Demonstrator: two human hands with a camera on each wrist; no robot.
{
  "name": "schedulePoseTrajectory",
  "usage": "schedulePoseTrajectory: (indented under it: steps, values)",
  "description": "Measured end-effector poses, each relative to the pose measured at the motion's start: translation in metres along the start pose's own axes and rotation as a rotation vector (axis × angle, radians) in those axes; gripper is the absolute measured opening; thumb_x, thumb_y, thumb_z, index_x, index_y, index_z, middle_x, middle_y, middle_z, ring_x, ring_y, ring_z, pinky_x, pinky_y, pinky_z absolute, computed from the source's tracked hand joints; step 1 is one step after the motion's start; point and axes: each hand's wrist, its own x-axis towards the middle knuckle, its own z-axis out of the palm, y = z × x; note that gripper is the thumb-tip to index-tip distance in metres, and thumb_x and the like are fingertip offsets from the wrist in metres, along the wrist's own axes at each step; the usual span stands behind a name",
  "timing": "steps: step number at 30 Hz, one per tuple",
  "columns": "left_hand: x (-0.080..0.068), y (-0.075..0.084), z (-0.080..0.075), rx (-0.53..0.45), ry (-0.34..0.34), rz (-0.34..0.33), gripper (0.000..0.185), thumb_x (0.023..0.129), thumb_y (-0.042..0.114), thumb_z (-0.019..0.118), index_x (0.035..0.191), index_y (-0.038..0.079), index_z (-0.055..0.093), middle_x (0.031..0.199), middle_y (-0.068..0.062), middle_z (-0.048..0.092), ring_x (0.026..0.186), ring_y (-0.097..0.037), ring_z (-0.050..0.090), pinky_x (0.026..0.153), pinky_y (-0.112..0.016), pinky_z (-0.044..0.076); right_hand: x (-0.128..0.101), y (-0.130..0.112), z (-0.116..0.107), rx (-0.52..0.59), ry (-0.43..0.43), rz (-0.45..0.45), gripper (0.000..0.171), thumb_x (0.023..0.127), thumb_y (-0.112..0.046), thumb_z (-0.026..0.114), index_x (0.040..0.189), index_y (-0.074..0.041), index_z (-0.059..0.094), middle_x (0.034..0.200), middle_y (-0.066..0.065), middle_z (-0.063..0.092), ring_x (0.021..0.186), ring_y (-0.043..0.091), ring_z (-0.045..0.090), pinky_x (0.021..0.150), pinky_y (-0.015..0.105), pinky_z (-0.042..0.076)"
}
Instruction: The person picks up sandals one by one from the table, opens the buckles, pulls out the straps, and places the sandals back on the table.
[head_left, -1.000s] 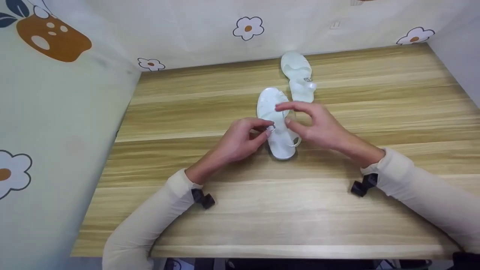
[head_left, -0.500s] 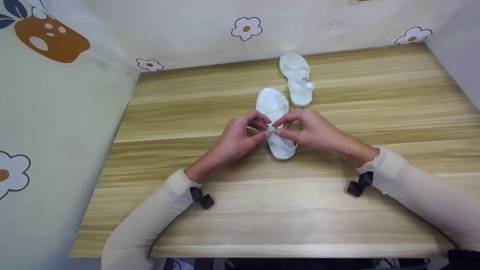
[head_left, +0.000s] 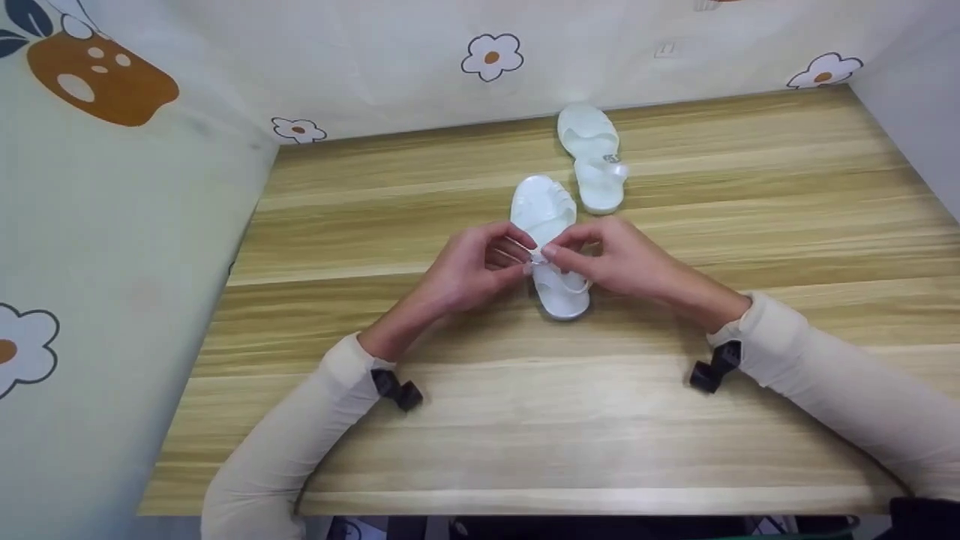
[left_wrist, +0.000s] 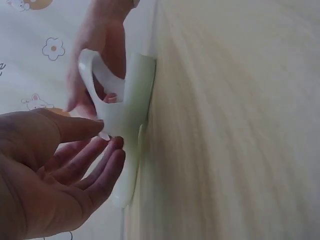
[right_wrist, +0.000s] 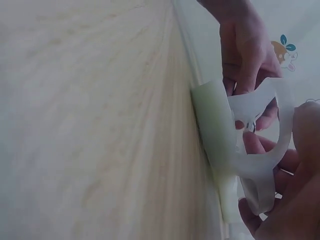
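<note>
A white sandal (head_left: 551, 247) lies flat on the wooden table (head_left: 480, 420) near the middle, its toe pointing to the far side and its heel toward the person. Both hands meet over its middle, where the strap (right_wrist: 260, 107) arches up from the sole. The left hand (head_left: 472, 271) comes in from the left side of the sandal, thumb and fingertips curled together and pinching the strap end at the small buckle (head_left: 537, 257); the left wrist view shows the thumb and forefinger closing on the strap just above the sole. The right hand (head_left: 611, 259) comes in from the right, its fingers likewise curled and pinching the strap right beside the left fingertips, so the two grips nearly touch. A second white sandal (head_left: 592, 157) lies farther off and a little to the right, just beyond the first, untouched, close to the flower-patterned wall (head_left: 491, 56).
</note>
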Motion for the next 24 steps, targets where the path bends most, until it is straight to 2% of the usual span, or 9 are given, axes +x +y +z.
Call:
schedulePoseTrajectory:
  steps: [3, 7, 11, 16, 19, 24]
  values:
    - [0.001, 0.0, 0.0, -0.019, 0.008, -0.011, 0.027, 0.096, 0.003, 0.08, 0.122, 0.001, 0.071, 0.115, -0.012, 0.078, 0.108, -0.022, 0.078, 0.099, -0.037, 0.063, 0.002, -0.002, 0.002, -0.029, -0.01, -0.007, 0.03, 0.098, -0.044, 0.081, 0.117, -0.021, 0.082, 0.092, -0.001, 0.078, 0.094, 0.016, 0.066, 0.08, 0.028, 0.053]
    - [0.001, -0.001, -0.004, -0.087, -0.024, -0.058, 0.028, 0.098, 0.003, 0.077, 0.124, 0.001, 0.07, 0.115, -0.012, 0.076, 0.107, -0.021, 0.076, 0.097, -0.032, 0.062, 0.004, -0.002, 0.003, -0.046, -0.027, -0.02, 0.028, 0.095, -0.034, 0.086, 0.119, -0.019, 0.08, 0.087, 0.0, 0.075, 0.093, 0.016, 0.065, 0.081, 0.028, 0.052]
    - [0.002, -0.006, -0.01, -0.165, -0.087, -0.121, 0.026, 0.1, 0.002, 0.075, 0.125, 0.0, 0.069, 0.112, -0.013, 0.076, 0.104, -0.02, 0.074, 0.093, -0.028, 0.062, 0.004, 0.0, 0.003, -0.033, -0.032, -0.023, 0.028, 0.094, -0.027, 0.087, 0.12, -0.018, 0.079, 0.09, 0.0, 0.077, 0.094, 0.016, 0.067, 0.081, 0.026, 0.052]
    - [0.004, -0.013, -0.011, -0.318, -0.169, -0.205, 0.027, 0.1, 0.001, 0.074, 0.126, -0.001, 0.065, 0.109, -0.018, 0.079, 0.096, -0.022, 0.078, 0.09, -0.036, 0.066, 0.005, 0.004, 0.004, -0.002, -0.023, -0.039, 0.028, 0.093, -0.024, 0.088, 0.119, -0.019, 0.078, 0.091, 0.001, 0.077, 0.093, 0.017, 0.069, 0.081, 0.024, 0.052]
    - [0.004, -0.014, -0.009, -0.37, -0.16, -0.214, 0.028, 0.101, 0.001, 0.074, 0.126, -0.001, 0.064, 0.106, -0.017, 0.08, 0.093, -0.022, 0.078, 0.09, -0.039, 0.067, 0.005, 0.006, 0.004, 0.018, -0.018, -0.045, 0.028, 0.093, -0.025, 0.088, 0.119, -0.02, 0.078, 0.091, 0.002, 0.078, 0.093, 0.018, 0.07, 0.081, 0.025, 0.053]
    - [0.005, -0.016, -0.003, -0.366, -0.107, -0.199, 0.024, 0.099, 0.001, 0.077, 0.12, 0.0, 0.066, 0.099, -0.011, 0.08, 0.089, -0.021, 0.077, 0.086, -0.036, 0.067, 0.004, 0.006, 0.004, 0.039, -0.014, -0.03, 0.024, 0.098, -0.031, 0.083, 0.119, -0.022, 0.079, 0.092, 0.003, 0.079, 0.093, 0.019, 0.071, 0.08, 0.026, 0.052]
